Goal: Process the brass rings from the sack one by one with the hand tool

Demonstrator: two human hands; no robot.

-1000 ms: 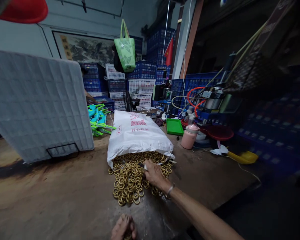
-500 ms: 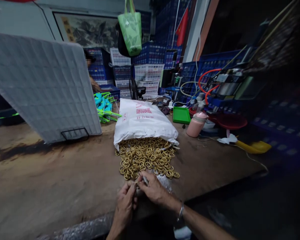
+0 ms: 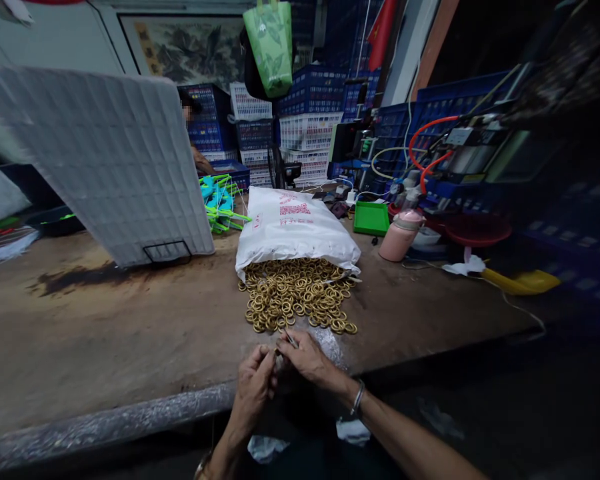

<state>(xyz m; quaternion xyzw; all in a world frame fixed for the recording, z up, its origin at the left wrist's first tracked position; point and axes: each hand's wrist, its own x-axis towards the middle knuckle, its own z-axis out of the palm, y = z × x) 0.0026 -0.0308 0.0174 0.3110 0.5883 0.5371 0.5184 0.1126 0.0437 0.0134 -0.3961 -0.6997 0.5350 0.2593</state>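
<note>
We look down at a worn brown desk [image 3: 130, 333]. Our two hands meet at its near edge, about midway along. The left hand [image 3: 254, 383] is curled tight, fingertips gathered against the right. What it pinches is hidden, so we cannot tell if it holds anything. The right hand [image 3: 307, 357] grips a thin tool [image 3: 291, 340] that points toward the left fingertips. Just beyond the hands, a heap of brass rings [image 3: 297, 297] spills from the open mouth of a white sack [image 3: 295, 230] lying toward the middle of the desk. We judge the step in hand to be fine fingertip work on one small piece drawn from the heap. A further move would call for a steady pinch and a short reach forward to the nearest rings. A pink bottle [image 3: 400, 237] stands toward the far right.
</note>
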